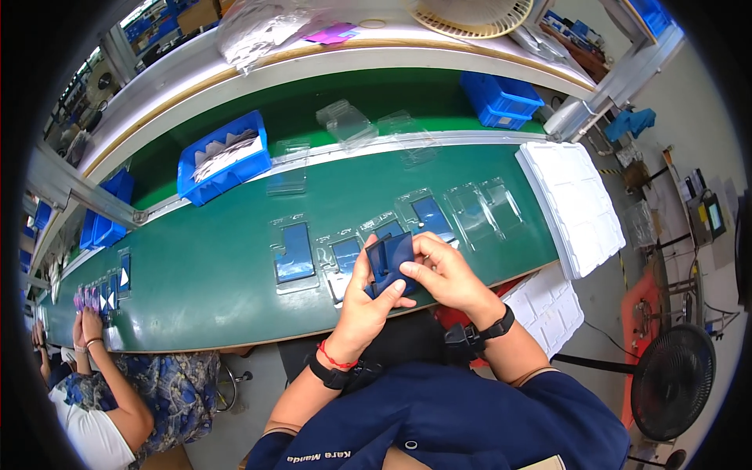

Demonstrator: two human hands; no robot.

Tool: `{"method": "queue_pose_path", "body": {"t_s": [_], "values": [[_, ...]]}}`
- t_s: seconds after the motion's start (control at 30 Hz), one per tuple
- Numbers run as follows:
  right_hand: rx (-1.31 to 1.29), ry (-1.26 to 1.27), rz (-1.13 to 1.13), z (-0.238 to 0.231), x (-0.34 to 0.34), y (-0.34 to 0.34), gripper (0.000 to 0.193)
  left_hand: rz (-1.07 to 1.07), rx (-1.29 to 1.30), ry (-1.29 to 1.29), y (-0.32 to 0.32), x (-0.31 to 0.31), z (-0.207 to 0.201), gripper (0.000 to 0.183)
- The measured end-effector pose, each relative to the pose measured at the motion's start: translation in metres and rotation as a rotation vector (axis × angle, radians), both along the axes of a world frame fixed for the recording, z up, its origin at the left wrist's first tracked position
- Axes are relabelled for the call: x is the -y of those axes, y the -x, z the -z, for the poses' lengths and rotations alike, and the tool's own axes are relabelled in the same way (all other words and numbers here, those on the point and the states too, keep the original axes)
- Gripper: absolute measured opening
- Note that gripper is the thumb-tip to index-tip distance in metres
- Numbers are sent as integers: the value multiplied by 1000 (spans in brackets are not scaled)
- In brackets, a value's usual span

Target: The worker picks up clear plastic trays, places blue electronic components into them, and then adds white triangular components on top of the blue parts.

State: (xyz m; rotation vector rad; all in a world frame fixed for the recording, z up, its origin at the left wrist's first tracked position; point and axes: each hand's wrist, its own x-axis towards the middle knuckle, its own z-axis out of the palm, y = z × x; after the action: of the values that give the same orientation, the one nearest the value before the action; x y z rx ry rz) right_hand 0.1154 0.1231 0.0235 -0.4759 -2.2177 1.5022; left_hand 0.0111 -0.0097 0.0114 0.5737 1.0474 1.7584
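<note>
My left hand (363, 301) and my right hand (448, 272) grip dark blue, glossy thin panels (398, 252) between them, above the front edge of the green table. The panels look like phone-screen sheets; how many are held is hard to make out. My right thumb presses on the front face, and my left thumb rests near the lower edge. Just beyond my hands lie several clear plastic trays with blue panels in them, among them a left tray panel (294, 249) and a right tray panel (430, 216). One tray is partly hidden behind my hands.
Clear trays (473, 213) without panels lie to the right, beside stacked white trays (576, 207). A blue bin (188, 182) of paper-like pieces and a second blue bin (501, 102) stand along the back, under a shelf. A co-worker's hands (90, 323) work far left. A black fan (674, 381) stands right.
</note>
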Motion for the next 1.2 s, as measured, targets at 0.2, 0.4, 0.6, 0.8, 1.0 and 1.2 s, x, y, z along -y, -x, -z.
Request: {"method": "queue_pose_path", "body": {"t_s": [0.2,0.4,0.6,0.8,1.0,1.2], "values": [[78,203,342,-32,-84,-49,8,-50,34,74,6,8,6,69],[528,-209,565,-6,-129,-51,21,-81,21,97,7,10,3,50],[308,-533,619,-3,-92,-46,22,-102,32,80,6,8,0,46],[103,23,12,-11,-3,-24,18,77,-14,-10,-20,-20,-9,72],[-86,-236,464,-15,-93,-68,12,60,-184,-48,-13,-13,8,67],[421,-307,624,11,-176,-108,28,-201,-1556,369,-10,0,-6,57]]}}
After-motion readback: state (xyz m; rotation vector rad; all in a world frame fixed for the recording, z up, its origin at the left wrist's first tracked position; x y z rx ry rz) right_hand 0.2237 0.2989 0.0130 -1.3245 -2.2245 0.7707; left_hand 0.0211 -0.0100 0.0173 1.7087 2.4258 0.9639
